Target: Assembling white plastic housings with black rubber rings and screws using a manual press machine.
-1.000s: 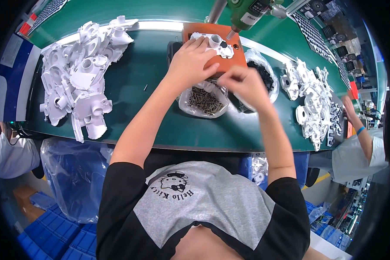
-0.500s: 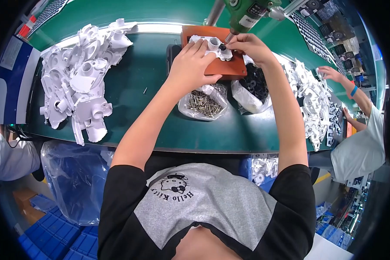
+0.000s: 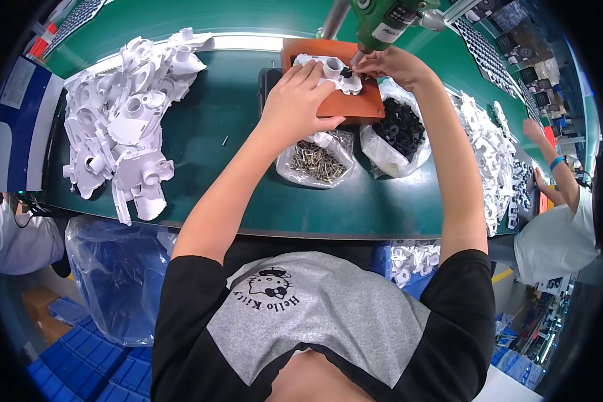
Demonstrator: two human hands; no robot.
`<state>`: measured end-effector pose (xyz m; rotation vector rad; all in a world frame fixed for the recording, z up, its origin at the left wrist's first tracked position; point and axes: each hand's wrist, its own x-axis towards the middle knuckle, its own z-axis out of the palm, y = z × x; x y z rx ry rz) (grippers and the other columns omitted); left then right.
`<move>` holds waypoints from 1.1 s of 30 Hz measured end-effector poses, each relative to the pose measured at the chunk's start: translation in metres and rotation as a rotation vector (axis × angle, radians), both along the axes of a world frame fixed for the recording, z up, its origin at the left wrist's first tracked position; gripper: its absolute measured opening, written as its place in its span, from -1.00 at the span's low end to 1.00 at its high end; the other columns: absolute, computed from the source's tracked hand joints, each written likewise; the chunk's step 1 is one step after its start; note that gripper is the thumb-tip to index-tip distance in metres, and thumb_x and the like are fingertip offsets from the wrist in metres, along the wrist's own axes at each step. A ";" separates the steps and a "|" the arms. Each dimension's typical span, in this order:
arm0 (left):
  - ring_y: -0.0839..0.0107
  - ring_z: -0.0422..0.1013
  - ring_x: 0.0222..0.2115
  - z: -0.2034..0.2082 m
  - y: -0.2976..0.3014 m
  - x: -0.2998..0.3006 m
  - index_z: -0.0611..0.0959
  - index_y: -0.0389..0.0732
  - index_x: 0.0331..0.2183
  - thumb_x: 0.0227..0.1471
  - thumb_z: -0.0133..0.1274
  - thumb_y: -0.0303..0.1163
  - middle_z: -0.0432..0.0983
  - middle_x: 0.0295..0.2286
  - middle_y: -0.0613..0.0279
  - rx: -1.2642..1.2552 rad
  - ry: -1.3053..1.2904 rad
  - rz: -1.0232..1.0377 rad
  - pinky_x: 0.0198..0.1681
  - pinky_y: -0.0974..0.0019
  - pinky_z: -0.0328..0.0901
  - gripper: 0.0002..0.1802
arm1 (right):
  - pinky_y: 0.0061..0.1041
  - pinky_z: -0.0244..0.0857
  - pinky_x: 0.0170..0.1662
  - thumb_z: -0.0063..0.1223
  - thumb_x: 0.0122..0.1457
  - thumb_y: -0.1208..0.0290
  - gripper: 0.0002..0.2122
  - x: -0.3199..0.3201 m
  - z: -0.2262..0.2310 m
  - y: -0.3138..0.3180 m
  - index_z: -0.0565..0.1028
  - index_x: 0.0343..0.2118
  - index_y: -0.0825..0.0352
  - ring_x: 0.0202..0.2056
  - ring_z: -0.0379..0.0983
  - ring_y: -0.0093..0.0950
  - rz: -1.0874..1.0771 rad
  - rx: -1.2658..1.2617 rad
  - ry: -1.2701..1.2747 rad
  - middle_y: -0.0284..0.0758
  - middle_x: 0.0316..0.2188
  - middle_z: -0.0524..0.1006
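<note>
A white plastic housing (image 3: 350, 85) with a round collar lies on an orange fixture block (image 3: 355, 104). My left hand (image 3: 298, 100) holds it down, fingers laid across its left part and the thumb out to the side. Beside the black piece (image 3: 346, 72) on the housing, my right hand (image 3: 396, 65) is closed in a pinch, close to the tip of a green screwdriving machine (image 3: 382, 27). Whatever sits between those fingertips is too small to make out.
Nearest me are a clear bag of screws (image 3: 315, 164) and a bag of black parts (image 3: 398, 134). White housings (image 3: 124, 127) pile up at left, more white parts (image 3: 486, 157) at right. A loose screw (image 3: 224, 141) lies on the green table. Another person's arm (image 3: 559, 161) reaches in at far right.
My right hand has shifted slightly, its wrist and forearm swinging right, uncovering more of the bag of black parts. My left hand stays put. The other person's hand has lowered and moved right.
</note>
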<state>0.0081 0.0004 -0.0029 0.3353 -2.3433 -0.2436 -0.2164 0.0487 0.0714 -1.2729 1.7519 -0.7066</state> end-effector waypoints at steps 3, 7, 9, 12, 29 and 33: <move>0.11 0.26 0.01 -0.002 -0.001 0.001 0.54 -0.17 -0.27 -0.33 0.25 -0.03 0.38 -0.10 -0.03 -0.022 -0.019 -0.003 0.12 0.10 0.11 -0.43 | -0.73 0.15 -0.42 0.18 0.00 0.38 -0.89 -0.004 -0.007 -0.005 0.57 -0.46 0.28 -0.52 0.30 -0.71 0.025 -0.022 -0.015 -0.49 -0.54 0.51; 0.10 0.26 0.01 -0.003 -0.002 0.003 0.53 -0.18 -0.29 -0.33 0.26 -0.04 0.38 -0.10 -0.05 -0.011 -0.033 -0.001 0.12 0.10 0.11 -0.44 | -0.67 0.16 -0.40 0.23 -0.05 0.44 -0.88 0.005 -0.002 -0.008 0.53 -0.45 0.29 -0.47 0.34 -0.69 -0.059 -0.025 0.005 -0.45 -0.50 0.52; 0.10 0.26 0.01 -0.001 -0.001 0.000 0.52 -0.19 -0.30 -0.34 0.26 -0.04 0.38 -0.10 -0.06 -0.012 -0.014 -0.009 0.12 0.10 0.11 -0.44 | -0.62 0.22 -0.34 0.25 -0.05 0.42 -0.85 0.001 0.004 -0.008 0.52 -0.42 0.29 -0.42 0.36 -0.67 0.034 0.029 0.085 -0.44 -0.46 0.53; 0.10 0.26 0.01 0.000 -0.001 -0.002 0.52 -0.21 -0.30 -0.34 0.26 -0.05 0.38 -0.10 -0.06 -0.020 -0.018 -0.016 0.12 0.09 0.10 -0.44 | -0.60 0.24 -0.27 0.28 -0.06 0.40 -0.80 0.002 -0.007 -0.007 0.51 -0.39 0.31 -0.37 0.38 -0.64 0.055 -0.084 0.152 -0.42 -0.44 0.52; 0.05 0.24 0.02 0.002 -0.004 0.005 0.52 -0.20 -0.27 -0.33 0.26 -0.06 0.36 -0.09 -0.12 0.012 -0.040 -0.017 0.13 0.07 0.09 -0.43 | -0.51 0.28 -0.23 -0.12 0.18 0.26 -0.76 -0.153 0.045 -0.043 0.48 -0.23 0.28 -0.30 0.39 -0.56 -0.503 -0.586 -0.423 -0.34 -0.31 0.51; 0.03 0.24 0.02 0.004 -0.002 0.003 0.53 -0.18 -0.25 -0.34 0.27 -0.07 0.35 -0.08 -0.12 0.022 -0.048 -0.029 0.13 0.06 0.10 -0.43 | -0.50 0.24 -0.20 -0.16 0.18 0.17 -0.69 -0.274 0.116 -0.019 0.45 -0.23 0.33 -0.30 0.34 -0.54 -0.465 -0.875 -0.265 -0.32 -0.31 0.46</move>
